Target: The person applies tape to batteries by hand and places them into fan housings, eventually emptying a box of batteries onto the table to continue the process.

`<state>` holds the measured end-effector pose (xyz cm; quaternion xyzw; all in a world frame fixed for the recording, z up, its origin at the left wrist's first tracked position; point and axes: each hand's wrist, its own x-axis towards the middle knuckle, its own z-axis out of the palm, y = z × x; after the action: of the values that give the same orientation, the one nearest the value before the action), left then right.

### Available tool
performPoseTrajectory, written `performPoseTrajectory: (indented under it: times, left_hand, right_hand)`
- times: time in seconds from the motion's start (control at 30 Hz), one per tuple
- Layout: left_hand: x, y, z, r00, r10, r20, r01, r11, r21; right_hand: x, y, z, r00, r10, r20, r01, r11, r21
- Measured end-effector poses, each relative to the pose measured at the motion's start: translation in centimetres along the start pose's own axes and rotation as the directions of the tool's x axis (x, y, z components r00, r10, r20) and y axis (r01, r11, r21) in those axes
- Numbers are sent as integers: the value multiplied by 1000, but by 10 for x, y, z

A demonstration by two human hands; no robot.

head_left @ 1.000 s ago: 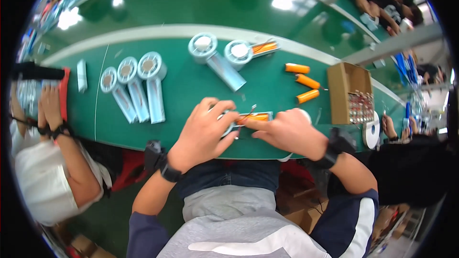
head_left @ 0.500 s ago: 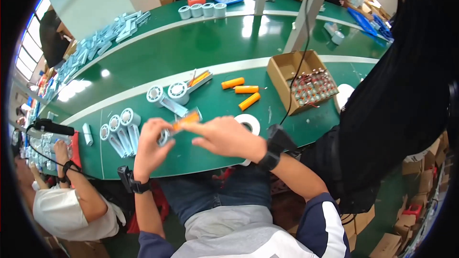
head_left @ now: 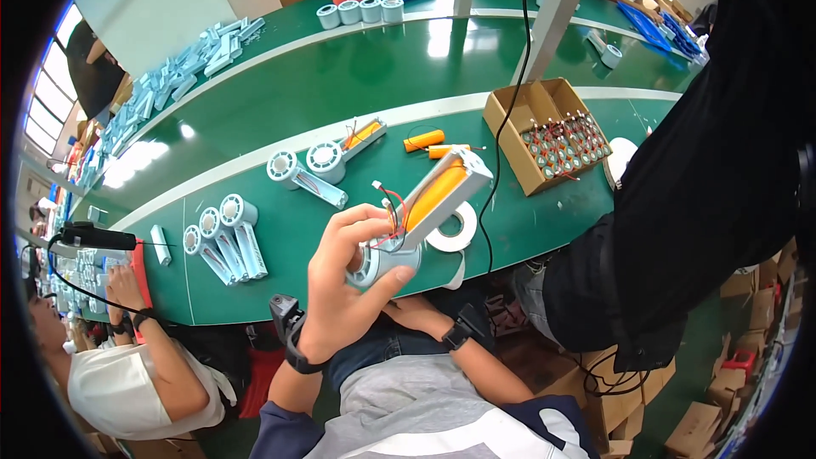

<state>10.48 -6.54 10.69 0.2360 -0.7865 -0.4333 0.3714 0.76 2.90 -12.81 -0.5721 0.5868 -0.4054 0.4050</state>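
My left hand (head_left: 348, 268) is closed around the round head of a light-blue handheld fan housing (head_left: 387, 265), raised above the near table edge. In its open handle, which points up and right, lies an orange cylindrical battery (head_left: 435, 195). Red and black wires (head_left: 393, 204) with a small white connector stick out by my fingers. My right hand (head_left: 418, 313) is low at my lap, below the fan; its fingers are partly hidden behind my left hand. Just beyond the fan, two orange batteries (head_left: 424, 140) rest on the green table.
Several fan housings (head_left: 238, 211) lie left, with two more (head_left: 325, 161) ahead. A roll of white tape (head_left: 452, 228) sits beside a hanging black cable (head_left: 486, 212). A cardboard box (head_left: 515, 166) of wired batteries stands right. A person in black (head_left: 663, 204) is close by; another sits left.
My left hand has lifted the fan housing and turned it, handle up and right. My right hand has left the orange battery and dropped to my lap.
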Motion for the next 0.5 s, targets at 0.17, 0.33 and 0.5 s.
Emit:
performPoseTrajectory:
  times: [0.17, 0.33, 0.5]
  left_hand:
    - [37, 0, -67, 984, -10, -177, 22, 997, 69]
    - [114, -78, -141, 934, -91, -345, 238, 878, 414]
    - [154, -240, -186, 910, 22, -415, 269, 729, 630]
  right_hand:
    - [-22, 10, -46, 931, 277, -239, -302, 951, -70]
    - [-80, 35, -70, 798, 52, -600, -301, 898, -321]
    - [-86, 12, -88, 829, 328, -452, -449, 873, -190]
